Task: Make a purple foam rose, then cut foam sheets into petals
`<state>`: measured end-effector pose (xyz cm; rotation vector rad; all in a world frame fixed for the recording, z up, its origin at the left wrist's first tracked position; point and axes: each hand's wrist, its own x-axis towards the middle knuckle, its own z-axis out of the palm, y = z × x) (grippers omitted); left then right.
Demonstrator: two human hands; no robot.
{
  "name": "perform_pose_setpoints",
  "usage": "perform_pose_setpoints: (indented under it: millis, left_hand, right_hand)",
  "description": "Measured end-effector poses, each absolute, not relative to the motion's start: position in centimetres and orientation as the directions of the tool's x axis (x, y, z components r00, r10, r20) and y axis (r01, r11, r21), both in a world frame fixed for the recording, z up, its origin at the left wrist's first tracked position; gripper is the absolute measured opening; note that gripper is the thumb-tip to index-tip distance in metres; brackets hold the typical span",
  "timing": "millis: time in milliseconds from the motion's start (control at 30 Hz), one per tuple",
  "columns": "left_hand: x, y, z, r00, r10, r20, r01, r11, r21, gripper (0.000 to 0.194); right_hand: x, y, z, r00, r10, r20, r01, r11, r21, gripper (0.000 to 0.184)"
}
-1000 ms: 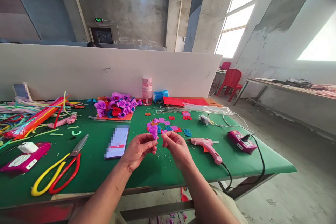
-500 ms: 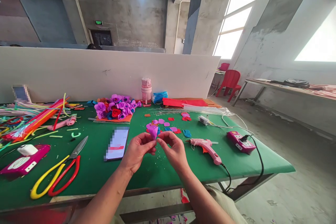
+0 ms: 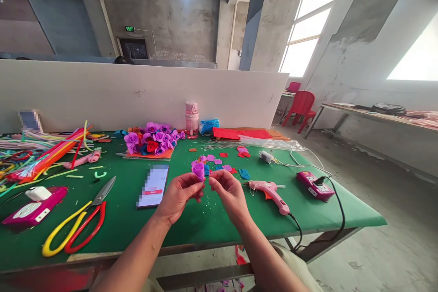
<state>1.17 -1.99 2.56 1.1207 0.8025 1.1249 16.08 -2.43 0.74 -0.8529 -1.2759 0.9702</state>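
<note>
A small purple paper flower (image 3: 198,171) stands upright above the green tabletop, pinched by its base between the thumb and fingers of my left hand (image 3: 181,194). My right hand (image 3: 228,191) is just to the right, a small gap away from the flower. Its thumb and forefinger press together; anything between them is too small to make out. Loose purple petals (image 3: 218,161) and blue petals (image 3: 244,174) lie on the table behind my hands. A pink glue gun (image 3: 270,193) rests on its side right of my right hand.
Left of my hands lie a phone (image 3: 153,187) and scissors (image 3: 84,223). A heap of finished flowers (image 3: 155,137), a pink bottle (image 3: 192,121) and red paper (image 3: 231,133) are along the back. Power strips (image 3: 315,185) with cables sit at both sides.
My right hand has moved slightly right, away from the flower it was touching. The flower has turned a little in my left hand, which stays in place.
</note>
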Motion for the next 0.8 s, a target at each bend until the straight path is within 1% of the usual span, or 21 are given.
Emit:
perform_pose_setpoints:
  millis: [100,233,333,400,500,600,667,800]
  left_hand:
    - [0.9,-1.8,2.2,0.314,0.949,-0.005,-0.300,0.104,0.948,0.022]
    - [0.6,-1.6,2.1,0.330,0.944,0.004,-0.304,0.103,0.947,0.021]
    - [0.4,-1.6,2.2,0.349,0.937,0.011,-0.328,0.112,0.938,0.021]
    - [0.3,-1.8,2.1,0.349,0.937,0.004,-0.349,0.126,0.929,0.023]
    - [0.5,-2.0,1.7,0.277,0.961,-0.022,-0.371,0.128,0.920,0.027]
    - [0.9,-2.1,1.3,0.189,0.982,-0.024,-0.386,0.097,0.917,0.031]
    - [1.1,-2.2,1.2,0.173,0.985,-0.014,-0.394,0.082,0.915,0.032]
    - [1.0,-2.3,1.2,0.178,0.984,-0.015,-0.364,0.079,0.928,0.033]
  right_hand:
    - [16.5,-2.2,0.6,0.066,0.936,0.346,-0.078,0.351,-0.933,0.028]
    - [18.3,-1.4,0.4,0.154,0.924,0.349,-0.036,0.358,-0.933,0.029]
    - [19.9,-1.1,0.3,0.207,0.921,0.331,0.027,0.332,-0.943,0.029]
    - [20.2,-1.4,0.2,0.219,0.913,0.345,0.082,0.335,-0.939,0.028]
    - [18.8,-2.6,0.1,0.177,0.872,0.457,0.222,0.417,-0.882,0.020]
    - [16.4,-3.7,0.2,0.076,0.831,0.551,0.342,0.497,-0.797,0.010]
    - [15.2,-4.0,0.2,0.059,0.827,0.560,0.358,0.506,-0.785,0.008]
    - [14.4,-3.5,-0.1,0.091,0.830,0.550,0.364,0.486,-0.794,0.009]
